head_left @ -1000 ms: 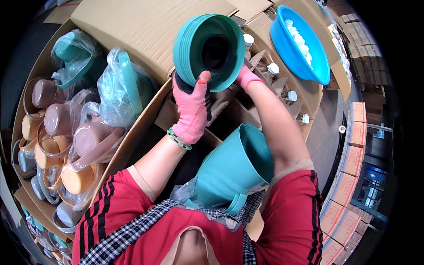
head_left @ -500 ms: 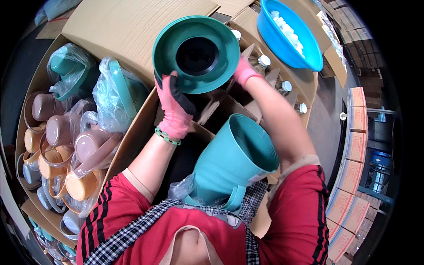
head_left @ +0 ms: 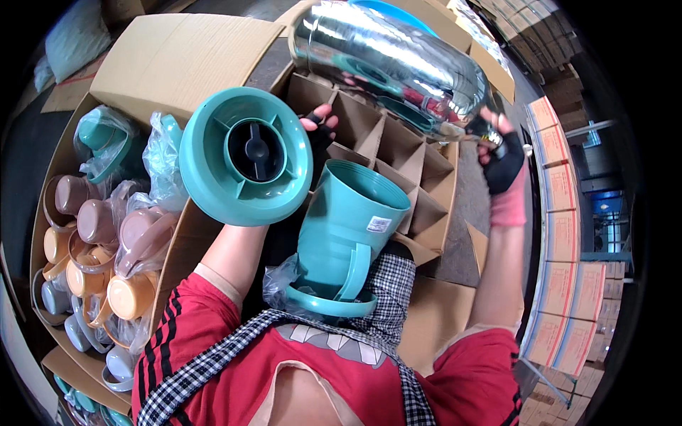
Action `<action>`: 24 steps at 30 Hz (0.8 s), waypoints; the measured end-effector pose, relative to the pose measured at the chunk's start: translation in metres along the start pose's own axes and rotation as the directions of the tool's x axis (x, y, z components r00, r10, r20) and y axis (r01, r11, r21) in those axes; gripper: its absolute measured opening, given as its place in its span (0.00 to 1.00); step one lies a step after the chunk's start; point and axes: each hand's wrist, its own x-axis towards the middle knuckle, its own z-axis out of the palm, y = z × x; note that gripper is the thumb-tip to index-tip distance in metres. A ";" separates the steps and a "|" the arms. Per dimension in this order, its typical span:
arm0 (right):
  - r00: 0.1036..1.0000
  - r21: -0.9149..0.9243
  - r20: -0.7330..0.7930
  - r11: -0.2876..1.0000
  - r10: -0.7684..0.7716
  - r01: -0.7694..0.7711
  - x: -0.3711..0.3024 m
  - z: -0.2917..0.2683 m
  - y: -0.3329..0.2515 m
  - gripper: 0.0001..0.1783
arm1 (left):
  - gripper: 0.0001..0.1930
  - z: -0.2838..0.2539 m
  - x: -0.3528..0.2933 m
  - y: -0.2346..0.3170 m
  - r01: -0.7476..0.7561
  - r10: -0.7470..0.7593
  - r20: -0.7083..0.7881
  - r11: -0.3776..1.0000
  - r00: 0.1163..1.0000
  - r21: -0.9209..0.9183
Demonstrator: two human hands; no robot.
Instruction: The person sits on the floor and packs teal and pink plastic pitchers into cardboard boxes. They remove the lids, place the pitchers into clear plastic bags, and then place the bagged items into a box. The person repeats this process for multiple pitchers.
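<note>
My left hand (head_left: 321, 126) grips a round teal plastic thermos base (head_left: 202, 153) with a black knob at its centre. The base hides most of that hand; gloved fingertips show past its right edge. At the upper right, my right hand (head_left: 503, 160), in a pink and black glove, is closed on the narrow end of a silvery glass vacuum-flask liner (head_left: 391, 60). The liner is tilted almost sideways above a divided carton. A teal thermos body (head_left: 327, 227) with a handle leans in my lap, its wide open mouth upward, touched by neither hand.
The divided carton (head_left: 380, 138) stands in front of me. On the left, an open carton (head_left: 177, 245) holds teal, mauve, orange and blue handled plastic parts, some bagged. A blue basin (head_left: 398, 11) shows behind the liner. Stacked boxes (head_left: 558, 213) line the right side.
My right hand has come up and right, now holding the silvery liner. My left hand has moved left and lower with the base, whose knobbed side now shows. The thermos body has shifted slightly left.
</note>
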 end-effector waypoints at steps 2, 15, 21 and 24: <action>0.998 0.334 0.067 0.942 0.005 -0.027 -0.026 -0.004 0.037 0.23 | 0.13 0.030 0.008 0.002 0.012 -0.004 0.068 0.993 0.998 -0.121; 0.954 0.340 0.240 0.905 0.179 -0.255 -0.056 -0.004 0.140 0.34 | 0.12 0.025 0.053 -0.041 0.015 -0.001 0.165 0.997 0.986 -0.081; 0.977 0.470 0.182 0.862 0.114 -0.188 -0.059 -0.008 0.169 0.35 | 0.17 0.037 0.039 -0.032 0.366 -0.387 0.193 0.921 0.902 0.138; 0.997 0.518 -0.024 0.851 -0.080 0.081 -0.041 -0.010 0.170 0.36 | 0.16 0.038 0.013 -0.033 0.413 -0.435 -0.007 0.850 0.900 0.326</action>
